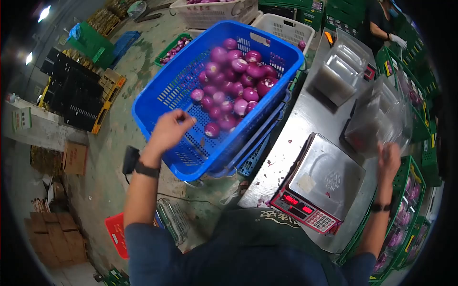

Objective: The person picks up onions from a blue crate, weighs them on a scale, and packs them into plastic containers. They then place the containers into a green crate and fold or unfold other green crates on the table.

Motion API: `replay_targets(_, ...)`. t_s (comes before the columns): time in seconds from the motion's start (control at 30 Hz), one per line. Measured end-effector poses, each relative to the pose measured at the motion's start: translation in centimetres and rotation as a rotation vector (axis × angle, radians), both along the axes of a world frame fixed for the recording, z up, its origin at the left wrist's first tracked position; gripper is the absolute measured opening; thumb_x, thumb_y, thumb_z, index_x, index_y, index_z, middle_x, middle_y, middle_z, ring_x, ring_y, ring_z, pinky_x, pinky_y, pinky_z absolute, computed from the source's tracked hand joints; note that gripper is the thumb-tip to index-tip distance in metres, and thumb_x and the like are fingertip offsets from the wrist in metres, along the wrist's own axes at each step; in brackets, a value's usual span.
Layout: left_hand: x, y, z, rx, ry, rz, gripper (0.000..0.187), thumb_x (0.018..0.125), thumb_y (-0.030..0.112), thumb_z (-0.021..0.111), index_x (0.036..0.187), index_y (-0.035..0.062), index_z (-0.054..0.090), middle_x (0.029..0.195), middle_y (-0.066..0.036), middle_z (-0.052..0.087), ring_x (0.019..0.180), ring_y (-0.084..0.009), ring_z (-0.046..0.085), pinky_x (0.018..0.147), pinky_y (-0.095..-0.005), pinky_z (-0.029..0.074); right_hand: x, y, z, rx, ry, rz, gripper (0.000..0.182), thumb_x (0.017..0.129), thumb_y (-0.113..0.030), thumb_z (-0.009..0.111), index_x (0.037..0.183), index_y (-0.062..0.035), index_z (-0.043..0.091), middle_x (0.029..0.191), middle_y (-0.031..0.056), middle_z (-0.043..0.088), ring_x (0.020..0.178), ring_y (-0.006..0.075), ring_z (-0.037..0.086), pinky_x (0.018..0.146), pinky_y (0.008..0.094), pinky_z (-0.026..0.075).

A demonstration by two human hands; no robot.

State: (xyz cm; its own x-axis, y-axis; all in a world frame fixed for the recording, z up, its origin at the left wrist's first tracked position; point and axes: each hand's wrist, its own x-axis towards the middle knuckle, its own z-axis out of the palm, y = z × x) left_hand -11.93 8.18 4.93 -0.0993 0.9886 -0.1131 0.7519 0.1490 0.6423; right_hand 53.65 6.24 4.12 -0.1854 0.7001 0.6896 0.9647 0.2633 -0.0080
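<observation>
My left hand (168, 129) is over the near left rim of a blue plastic basket (151, 102), its fingers loosely curled and slightly apart, with nothing visible in them. Peeled red onions (229, 86) lie heaped in the basket's middle and far end. On the right, my right hand (390, 159) has its fingers closed at the near edge of a stack of clear plastic trays (377, 117); the upper trays are blurred. Between my hands, a digital scale (329, 176) with a metal plate and red lit display stands on the steel table (281, 148).
Another stack of clear trays (338, 71) stands farther back on the table. Green crates (405, 209) with packed onions line the right side. A co-worker (381, 24) with a gloved hand is at the far right. White crates (286, 29) stand behind the blue basket.
</observation>
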Motion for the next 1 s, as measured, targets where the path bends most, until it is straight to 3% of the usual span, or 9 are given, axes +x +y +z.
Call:
replay_targets(0.1,-4.8,6.3,1.6,0.019,0.04,0.036,0.031,0.089,0.03,0.074,0.088,-0.0002,0.07,0.079,-0.01,0.071,0.075,-0.0168,0.065,0.07,-0.0355,0.051,-7.6,-5.7,-2.0,-0.381,0.103,0.275,0.023,0.079,-0.002,0.078,0.087,-0.0041,0.056,0.076,0.0143,0.052,0.067,0.0345,0.054,0.058,0.043,0.044)
replay_targets(0.17,-7.0,10.9,0.0,-0.025,0.06,0.109,0.035,0.087,0.034,0.076,0.088,-0.0006,0.07,0.079,-0.011,0.071,0.074,-0.0196,0.066,0.072,-0.0367,0.052,-12.1,-8.9,-4.0,-0.603,0.065,0.185,0.028,0.074,-0.008,0.079,0.077,-0.0058,0.051,0.071,0.0143,0.054,0.066,0.0368,0.056,0.058,0.0476,0.043)
replay_targets(0.3,-9.7,18.4,-10.0,-0.23,0.087,0.19,0.033,0.089,0.035,0.075,0.091,0.0038,0.064,0.073,-0.005,0.063,0.055,-0.015,0.054,0.048,-0.0345,0.041,-17.0,-12.7,-5.5,-0.906,0.134,0.041,0.025,0.074,-0.02,0.084,0.085,-0.0052,0.066,0.081,0.014,0.063,0.079,0.0367,0.063,0.069,0.0466,0.05)
replay_targets(0.33,-10.6,19.9,-14.3,-0.263,0.051,0.259,0.051,0.085,0.04,0.077,0.11,-0.0029,0.063,0.1,-0.017,0.065,0.088,-0.0268,0.059,0.074,-0.0393,0.046,-17.9,-12.9,-4.9,-0.926,0.15,0.018,0.028,0.073,-0.021,0.085,0.086,-0.0049,0.067,0.083,0.0138,0.064,0.081,0.0365,0.063,0.072,0.0469,0.05)
replay_targets(0.4,-10.7,21.8,-20.1,-0.308,-0.051,0.448,0.084,0.079,0.046,0.08,0.135,-0.0118,0.055,0.136,-0.03,0.061,0.128,-0.0387,0.06,0.105,-0.0429,0.048,-19.4,-13.0,-3.2,-0.981,0.165,-0.024,0.038,0.068,-0.027,0.088,0.091,-0.0034,0.069,0.091,0.0134,0.067,0.089,0.0361,0.063,0.08,0.0464,0.049)
replay_targets(0.47,-10.7,23.0,-24.9,-0.31,-0.097,0.611,0.103,0.076,0.052,0.082,0.146,-0.0111,0.042,0.149,-0.029,0.05,0.137,-0.0395,0.052,0.114,-0.0418,0.041,-21.0,-12.7,-1.3,-0.913,0.243,-0.025,0.038,0.066,-0.024,0.087,0.093,-0.0025,0.069,0.091,0.0148,0.067,0.087,0.0371,0.063,0.079,0.0456,0.05)
replay_targets(0.6,-7.4,22.4,-26.2,-0.215,-0.173,0.791,0.112,0.077,0.057,0.082,0.146,-0.0118,0.028,0.143,-0.035,0.051,0.134,-0.0443,0.053,0.113,-0.0437,0.042,-21.9,-13.0,-1.0,-0.862,0.348,-0.084,0.036,0.069,-0.018,0.085,0.096,-0.0018,0.068,0.091,0.0155,0.068,0.087,0.0355,0.065,0.079,0.0434,0.052)
replay_targets(0.73,-5.7,22.8,-27.7,-0.101,-0.202,0.94,0.097,0.075,0.053,0.084,0.132,-0.0099,0.039,0.133,-0.034,0.057,0.128,-0.0447,0.057,0.109,-0.044,0.046,-22.1,-12.9,-1.5,-0.865,0.443,-0.22,0.03,0.073,-0.017,0.085,0.094,-0.0026,0.068,0.093,0.0148,0.069,0.089,0.0358,0.066,0.08,0.0442,0.052)
replay_targets(1.0,-7.2,23.4,-21.5,-0.039,-0.284,0.732,0.081,0.073,0.056,0.074,0.121,-0.0077,0.057,0.125,-0.03,0.063,0.118,-0.0394,0.062,0.099,-0.0433,0.049,-25.3,-6.5,-0.4,-0.603,0.537,-0.092,0.022,0.079,-0.003,0.08,0.097,-0.0008,0.068,0.087,0.0122,0.068,0.078,0.0249,0.066,0.073,0.0348,0.053)
